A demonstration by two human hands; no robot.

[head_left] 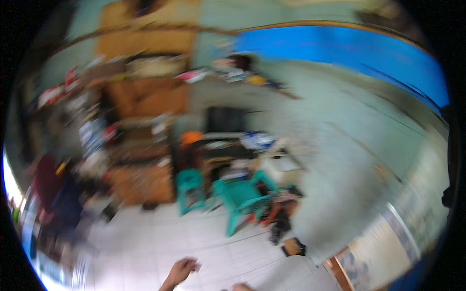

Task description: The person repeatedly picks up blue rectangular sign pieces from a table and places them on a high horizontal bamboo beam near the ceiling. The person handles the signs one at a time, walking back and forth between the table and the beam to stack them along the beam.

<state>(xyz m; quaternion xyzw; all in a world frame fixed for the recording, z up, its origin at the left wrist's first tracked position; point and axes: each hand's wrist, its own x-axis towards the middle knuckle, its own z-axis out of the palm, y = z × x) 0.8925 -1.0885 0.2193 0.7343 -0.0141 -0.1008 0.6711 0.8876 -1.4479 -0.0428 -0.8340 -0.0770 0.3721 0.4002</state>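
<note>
Over pale, grid-lined tiles point(145, 242) hang bare hands point(181, 270).

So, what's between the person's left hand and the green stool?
In the head view, white tiled floor lies between the left hand and the green plastic stool; blur could hide anything small.

Left hand point(181, 271) at bottom, left of centre; fingers point(192, 264) bent rightward, blurred. Right hand point(241, 287): sliver at bottom edge, pose unclear.
</note>
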